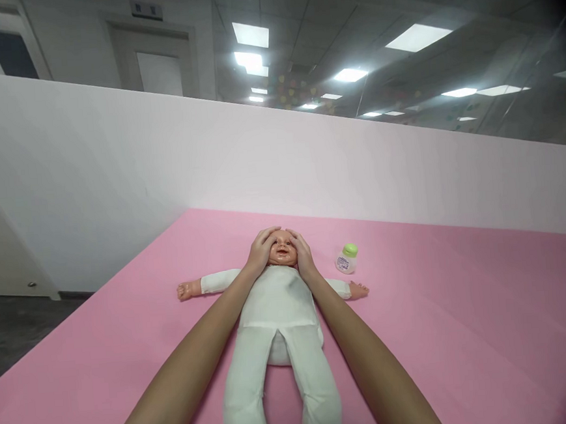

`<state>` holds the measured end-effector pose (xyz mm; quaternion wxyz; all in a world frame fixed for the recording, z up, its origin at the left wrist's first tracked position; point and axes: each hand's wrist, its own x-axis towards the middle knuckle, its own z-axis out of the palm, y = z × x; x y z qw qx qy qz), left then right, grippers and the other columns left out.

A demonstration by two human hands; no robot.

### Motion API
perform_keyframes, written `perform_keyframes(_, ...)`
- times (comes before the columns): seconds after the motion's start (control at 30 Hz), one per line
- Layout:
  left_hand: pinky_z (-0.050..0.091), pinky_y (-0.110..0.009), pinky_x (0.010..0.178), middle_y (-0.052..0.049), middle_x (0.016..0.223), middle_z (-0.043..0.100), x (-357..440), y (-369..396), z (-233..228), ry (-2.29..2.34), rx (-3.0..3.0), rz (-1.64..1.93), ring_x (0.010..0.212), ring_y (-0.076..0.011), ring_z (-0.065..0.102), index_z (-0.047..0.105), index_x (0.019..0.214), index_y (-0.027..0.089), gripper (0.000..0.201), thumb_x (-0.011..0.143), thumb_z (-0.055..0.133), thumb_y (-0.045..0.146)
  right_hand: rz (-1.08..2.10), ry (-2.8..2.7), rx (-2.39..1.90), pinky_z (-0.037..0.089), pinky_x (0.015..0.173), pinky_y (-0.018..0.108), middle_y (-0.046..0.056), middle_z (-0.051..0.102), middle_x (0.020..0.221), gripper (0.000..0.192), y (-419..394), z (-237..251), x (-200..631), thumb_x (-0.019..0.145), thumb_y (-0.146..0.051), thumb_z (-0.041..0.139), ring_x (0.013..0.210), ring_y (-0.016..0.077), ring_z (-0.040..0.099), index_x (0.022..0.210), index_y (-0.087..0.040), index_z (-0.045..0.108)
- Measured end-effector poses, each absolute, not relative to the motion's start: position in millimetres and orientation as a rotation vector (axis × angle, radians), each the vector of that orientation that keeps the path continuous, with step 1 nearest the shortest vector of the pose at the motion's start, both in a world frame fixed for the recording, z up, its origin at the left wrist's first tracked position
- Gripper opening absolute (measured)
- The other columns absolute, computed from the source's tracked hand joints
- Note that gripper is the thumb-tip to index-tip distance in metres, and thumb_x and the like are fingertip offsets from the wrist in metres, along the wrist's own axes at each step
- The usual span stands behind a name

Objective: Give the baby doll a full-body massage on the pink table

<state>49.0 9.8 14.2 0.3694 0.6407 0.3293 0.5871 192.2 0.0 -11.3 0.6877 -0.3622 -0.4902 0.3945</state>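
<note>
A baby doll [280, 297] with a white cloth body lies on its back, head away from me and arms spread wide. My left hand [261, 248] rests along the left side of the doll's head [283, 250], its fingers stretched up over the forehead. On the other side, my right hand [301, 246] lies against the head in the same way, fingers extended. The doll's face shows between my two hands. My palms are mostly hidden from view. The doll's lower legs run out of the picture at the bottom.
A small clear bottle [344, 262] with a green cap stands on the pink table surface [421, 345], right of the doll's head. A white partition wall [278, 153] borders the far side. Grey floor [18, 331] shows past the table's left edge.
</note>
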Motion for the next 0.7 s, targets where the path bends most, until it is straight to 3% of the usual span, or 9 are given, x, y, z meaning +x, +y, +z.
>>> perform_keyframes(0.3, 0.044, -0.035, 0.111, -0.01, 0.132, 0.067, 49.7, 10.2, 13.8, 0.829, 1.586, 1.502, 0.127, -0.0229, 0.059, 0.072, 0.115, 0.018, 0.036, 0.087, 0.049, 0.023, 0.935, -1.066, -0.762, 0.046, 0.11, 0.038, 0.003, 0.07, 0.131, 0.04, 2.3, -14.8, 193.7, 0.082, -0.041, 0.064, 0.125, 0.025, 0.061, 0.118, -0.025, 0.072)
perform_keyframes(0.53, 0.043, -0.036, 0.112, -0.009, 0.13, 0.068, 48.9, 12.1, 11.9, 0.812, 1.625, 1.511, 0.127, -0.024, 0.059, 0.072, 0.114, 0.019, 0.033, 0.088, 0.056, 0.03, 0.91, -1.079, -0.767, 0.045, 0.11, 0.038, 0.004, 0.07, 0.13, 0.04, 1.8, -13.4, 193.2, 0.08, -0.041, 0.069, 0.125, 0.0257, 0.06, 0.116, -0.024, 0.071)
perform_keyframes(0.7, 0.043, -0.036, 0.112, -0.011, 0.132, 0.067, 49.4, 10.9, 13.6, 0.82, 1.59, 1.509, 0.127, -0.0238, 0.059, 0.072, 0.114, 0.017, 0.037, 0.086, 0.05, 0.025, 0.938, -1.066, -0.765, 0.045, 0.11, 0.039, 0.003, 0.07, 0.13, 0.039, 2.6, -14.1, 193.5, 0.083, -0.04, 0.064, 0.124, 0.0255, 0.061, 0.117, -0.024, 0.071)
